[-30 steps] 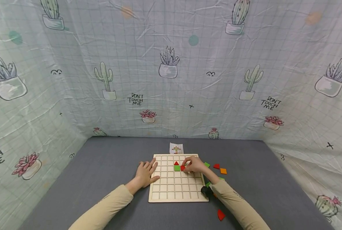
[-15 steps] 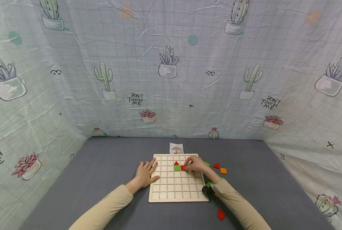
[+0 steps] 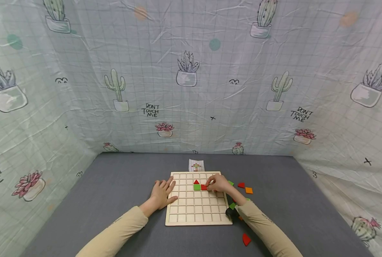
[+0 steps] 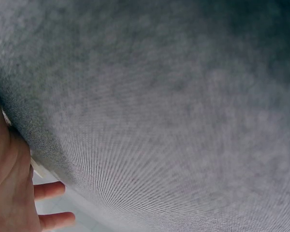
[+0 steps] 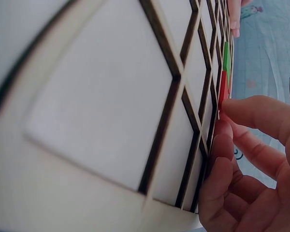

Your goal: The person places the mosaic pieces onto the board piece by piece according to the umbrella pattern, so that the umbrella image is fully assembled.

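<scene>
A pale wooden grid board (image 3: 191,210) lies on the grey table. In it sit a red triangle (image 3: 196,182), a green square tile (image 3: 197,187) below that, and a red square tile (image 3: 204,187) to the green one's right. My right hand (image 3: 217,183) is over the board's upper right, thumb and fingertips pinching the red square's right edge. Seen from the right wrist, the red tile (image 5: 223,87) lines up with the green one (image 5: 226,55) and the fingers (image 5: 261,113) are curled at its end. My left hand (image 3: 160,194) rests with spread fingers on the board's left edge.
Behind the board lies a small pattern card (image 3: 196,165). Loose pieces lie to the right, among them a red quarter-circle (image 3: 241,185), an orange square (image 3: 249,190) and a red piece (image 3: 246,239) nearer the front. A black object (image 3: 231,213) is at my right wrist.
My right fingertips have shifted slightly at the red square, whose face shows more now. The left hand has stayed in place on the board's edge.
</scene>
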Tool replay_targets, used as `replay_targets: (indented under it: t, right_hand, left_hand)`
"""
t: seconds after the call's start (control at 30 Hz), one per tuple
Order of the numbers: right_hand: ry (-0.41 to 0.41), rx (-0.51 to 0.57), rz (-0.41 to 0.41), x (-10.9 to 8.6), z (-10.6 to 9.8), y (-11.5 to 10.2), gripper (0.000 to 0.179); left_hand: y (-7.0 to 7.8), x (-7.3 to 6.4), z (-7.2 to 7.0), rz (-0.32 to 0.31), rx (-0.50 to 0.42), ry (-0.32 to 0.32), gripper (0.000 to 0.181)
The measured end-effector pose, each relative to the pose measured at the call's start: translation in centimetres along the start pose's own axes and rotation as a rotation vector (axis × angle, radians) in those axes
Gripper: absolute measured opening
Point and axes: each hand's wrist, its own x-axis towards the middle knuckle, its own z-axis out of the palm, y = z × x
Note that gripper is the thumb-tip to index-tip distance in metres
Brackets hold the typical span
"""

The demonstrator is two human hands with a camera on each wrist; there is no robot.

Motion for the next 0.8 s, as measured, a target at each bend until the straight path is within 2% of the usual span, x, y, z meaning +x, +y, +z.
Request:
replay_targets:
  t: [0.23, 0.43, 0.57, 0.8]
  right_hand:
    - [-0.021, 0.008, -0.001, 0.1, -0.3, 0.2, 0.01]
    - [-0.057, 0.074, 0.003, 0.0, -1.6, 1.0, 0.017]
    - [-0.078, 0.099, -0.031, -0.4, -2.6, 2.1, 0.024]
    - [-0.043, 0.064, -0.069, -1.9, -4.2, 3.9, 0.026]
  left_hand:
    - [0.0, 0.0, 0.1, 0.003, -0.019, 0.004, 0.066]
    - [0.0, 0.0, 0.1, 0.006, -0.031, -0.002, 0.066]
    - [-0.1, 0.1, 0.2, 0.005, -0.015, -0.005, 0.066]
    - [-0.1, 0.2, 0.3, 0.003, 0.001, -0.009, 0.066]
